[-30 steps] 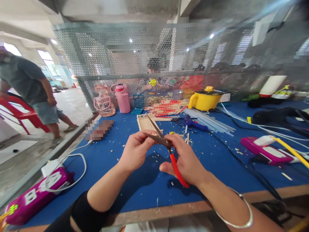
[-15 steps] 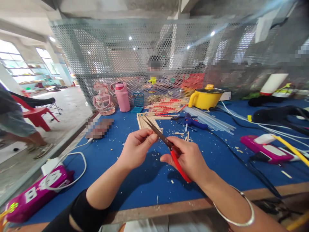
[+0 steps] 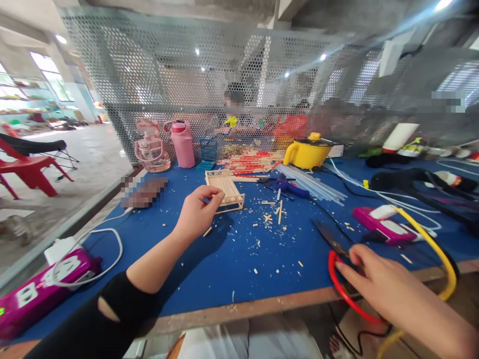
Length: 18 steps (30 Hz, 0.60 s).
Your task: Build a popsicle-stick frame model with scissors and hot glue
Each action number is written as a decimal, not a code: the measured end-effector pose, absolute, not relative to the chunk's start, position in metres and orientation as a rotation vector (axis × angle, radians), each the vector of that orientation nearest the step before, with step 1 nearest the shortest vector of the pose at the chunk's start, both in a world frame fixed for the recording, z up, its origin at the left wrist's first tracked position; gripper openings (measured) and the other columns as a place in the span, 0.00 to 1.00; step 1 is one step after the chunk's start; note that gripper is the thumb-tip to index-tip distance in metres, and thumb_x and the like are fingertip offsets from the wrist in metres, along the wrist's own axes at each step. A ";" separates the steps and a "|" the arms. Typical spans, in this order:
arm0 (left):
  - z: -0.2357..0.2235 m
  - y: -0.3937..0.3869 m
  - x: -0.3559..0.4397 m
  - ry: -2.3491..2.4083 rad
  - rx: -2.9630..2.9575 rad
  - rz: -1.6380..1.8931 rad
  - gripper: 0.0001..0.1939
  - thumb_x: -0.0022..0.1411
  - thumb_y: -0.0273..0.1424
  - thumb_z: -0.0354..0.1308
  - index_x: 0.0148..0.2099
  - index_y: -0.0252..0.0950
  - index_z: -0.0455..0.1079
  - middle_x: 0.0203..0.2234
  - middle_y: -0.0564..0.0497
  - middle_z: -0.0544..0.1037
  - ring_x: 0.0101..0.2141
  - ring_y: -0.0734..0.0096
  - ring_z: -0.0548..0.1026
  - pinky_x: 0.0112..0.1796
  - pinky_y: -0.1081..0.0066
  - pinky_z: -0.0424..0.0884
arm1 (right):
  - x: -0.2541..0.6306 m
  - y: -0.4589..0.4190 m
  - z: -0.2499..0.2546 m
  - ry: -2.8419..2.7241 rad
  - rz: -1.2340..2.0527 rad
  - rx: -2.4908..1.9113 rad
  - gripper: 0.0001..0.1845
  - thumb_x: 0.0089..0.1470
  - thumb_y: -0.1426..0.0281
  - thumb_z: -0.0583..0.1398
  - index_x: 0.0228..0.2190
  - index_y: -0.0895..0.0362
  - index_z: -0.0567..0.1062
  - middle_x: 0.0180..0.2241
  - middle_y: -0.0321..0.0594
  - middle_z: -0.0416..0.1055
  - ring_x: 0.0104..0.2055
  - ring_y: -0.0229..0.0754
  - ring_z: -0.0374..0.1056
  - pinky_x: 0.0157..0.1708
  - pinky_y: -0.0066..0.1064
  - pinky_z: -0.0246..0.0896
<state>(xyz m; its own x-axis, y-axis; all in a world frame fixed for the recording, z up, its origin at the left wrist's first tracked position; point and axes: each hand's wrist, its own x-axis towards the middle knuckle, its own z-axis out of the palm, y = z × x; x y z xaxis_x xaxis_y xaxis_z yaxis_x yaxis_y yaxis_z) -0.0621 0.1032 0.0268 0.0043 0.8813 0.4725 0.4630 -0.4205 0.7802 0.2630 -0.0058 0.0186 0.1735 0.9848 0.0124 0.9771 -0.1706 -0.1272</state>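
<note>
A pair of scissors (image 3: pixel 336 248) with red handles and dark blades is in my right hand (image 3: pixel 377 274), low over the right part of the table near its front edge. My left hand (image 3: pixel 198 212) is closed in a pinch, thumb against forefinger; whatever lies between them is too small or hidden. Just behind those fingertips stands a little bed-shaped frame of thin wooden sticks (image 3: pixel 228 187), partly covered by the hand. Short stick pieces (image 3: pixel 280 212) and pale scraps lie to its right on the blue tabletop (image 3: pixel 209 279).
Red-tipped sticks (image 3: pixel 250 162) are heaped behind the frame. A blue glue gun (image 3: pixel 292 187), clear glue sticks (image 3: pixel 318 184) and a yellow pot (image 3: pixel 309 152) stand back right. Purple power strips (image 3: pixel 389 227) with cables lie at both sides. Pink bottles (image 3: pixel 182 144) line the mesh screen.
My right hand has carried the scissors away from my left hand, to the right and down. The left hand keeps its pinch near the stick frame. The view has turned slightly right.
</note>
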 end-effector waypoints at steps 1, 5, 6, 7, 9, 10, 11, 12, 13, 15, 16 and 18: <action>0.025 0.104 -0.064 1.398 2.045 1.355 0.13 0.60 0.39 0.53 0.36 0.35 0.75 0.38 0.46 0.75 0.38 0.66 0.71 0.40 0.65 0.68 | 0.257 0.005 0.022 -2.005 0.082 -2.367 0.11 0.55 0.61 0.49 0.24 0.50 0.57 0.20 0.42 0.72 0.25 0.49 0.70 0.25 0.34 0.56; 0.016 0.109 -0.069 1.436 2.551 1.060 0.12 0.61 0.35 0.53 0.36 0.39 0.77 0.54 0.44 0.67 0.55 0.54 0.59 0.54 0.52 0.57 | 0.243 0.049 0.047 -2.331 -0.048 -2.406 0.15 0.54 0.57 0.50 0.29 0.53 0.69 0.31 0.48 0.75 0.34 0.56 0.72 0.27 0.37 0.56; 0.013 0.111 -0.070 1.452 2.600 0.979 0.12 0.61 0.35 0.53 0.36 0.40 0.77 0.55 0.44 0.66 0.56 0.53 0.58 0.54 0.50 0.57 | 0.243 0.062 0.055 -2.401 -0.059 -2.389 0.17 0.52 0.55 0.51 0.27 0.53 0.70 0.31 0.47 0.75 0.34 0.56 0.72 0.28 0.38 0.57; 0.011 0.112 -0.069 1.472 2.625 0.914 0.12 0.61 0.35 0.53 0.36 0.40 0.77 0.56 0.45 0.66 0.56 0.51 0.57 0.54 0.49 0.57 | 0.243 0.075 0.062 -2.437 -0.068 -2.364 0.18 0.51 0.53 0.52 0.26 0.53 0.71 0.31 0.46 0.75 0.35 0.56 0.72 0.28 0.38 0.57; 0.008 0.116 -0.068 1.538 2.634 0.861 0.12 0.61 0.35 0.53 0.36 0.40 0.78 0.55 0.46 0.67 0.54 0.50 0.58 0.51 0.48 0.59 | 0.244 0.107 0.069 -2.368 -0.165 -2.322 0.17 0.52 0.56 0.52 0.28 0.54 0.74 0.32 0.47 0.75 0.36 0.54 0.71 0.30 0.38 0.59; 0.007 0.118 -0.067 1.580 2.626 0.865 0.12 0.61 0.35 0.52 0.36 0.40 0.77 0.54 0.46 0.68 0.53 0.49 0.58 0.50 0.47 0.60 | 0.244 0.125 0.069 -2.290 -0.247 -2.301 0.14 0.51 0.62 0.53 0.33 0.55 0.74 0.36 0.49 0.75 0.39 0.54 0.71 0.33 0.38 0.60; 0.006 0.120 -0.067 1.623 2.612 0.879 0.12 0.61 0.35 0.52 0.37 0.41 0.77 0.53 0.47 0.70 0.52 0.49 0.59 0.49 0.47 0.61 | 0.244 0.142 0.066 -2.265 -0.284 -2.289 0.16 0.49 0.67 0.55 0.39 0.58 0.73 0.40 0.52 0.74 0.43 0.54 0.70 0.36 0.38 0.61; 0.006 0.121 -0.067 1.659 2.597 0.897 0.12 0.61 0.35 0.52 0.37 0.41 0.77 0.51 0.47 0.71 0.51 0.49 0.60 0.48 0.47 0.61 | 0.244 0.159 0.061 -2.256 -0.296 -2.278 0.20 0.47 0.70 0.56 0.43 0.60 0.72 0.43 0.55 0.73 0.45 0.54 0.69 0.39 0.38 0.61; 0.006 0.121 -0.067 1.678 2.587 0.914 0.13 0.61 0.36 0.51 0.37 0.41 0.77 0.49 0.47 0.72 0.49 0.51 0.61 0.47 0.48 0.62 | 0.243 0.174 0.054 -2.248 -0.294 -2.264 0.23 0.46 0.72 0.57 0.46 0.62 0.70 0.45 0.56 0.72 0.47 0.54 0.68 0.41 0.37 0.60; 0.008 0.122 -0.068 1.649 2.593 0.936 0.13 0.62 0.36 0.51 0.37 0.41 0.77 0.43 0.47 0.75 0.44 0.56 0.64 0.45 0.52 0.63 | 0.243 0.196 0.039 -2.224 -0.265 -2.245 0.25 0.45 0.74 0.56 0.48 0.62 0.69 0.46 0.56 0.72 0.47 0.53 0.68 0.42 0.37 0.61; 0.009 0.122 -0.069 1.615 2.597 0.953 0.14 0.63 0.36 0.50 0.37 0.40 0.77 0.40 0.47 0.75 0.41 0.59 0.65 0.44 0.54 0.63 | 0.243 0.204 0.032 -2.201 -0.251 -2.240 0.24 0.46 0.75 0.56 0.48 0.61 0.69 0.45 0.55 0.72 0.47 0.53 0.69 0.42 0.37 0.61; 0.015 0.120 -0.071 1.552 2.576 1.016 0.14 0.63 0.35 0.50 0.37 0.38 0.77 0.35 0.46 0.75 0.37 0.62 0.66 0.42 0.59 0.64 | 0.246 0.212 0.022 -2.139 -0.236 -2.237 0.23 0.47 0.74 0.55 0.47 0.61 0.69 0.44 0.54 0.73 0.46 0.53 0.69 0.41 0.38 0.62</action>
<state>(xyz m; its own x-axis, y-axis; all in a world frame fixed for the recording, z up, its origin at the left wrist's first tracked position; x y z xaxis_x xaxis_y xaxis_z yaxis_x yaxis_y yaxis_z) -0.0714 0.1205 0.0149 0.3170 0.7829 0.5352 0.8039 -0.5213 0.2864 0.2458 0.2118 0.0220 0.0388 0.9900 0.1355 0.9957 -0.0497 0.0778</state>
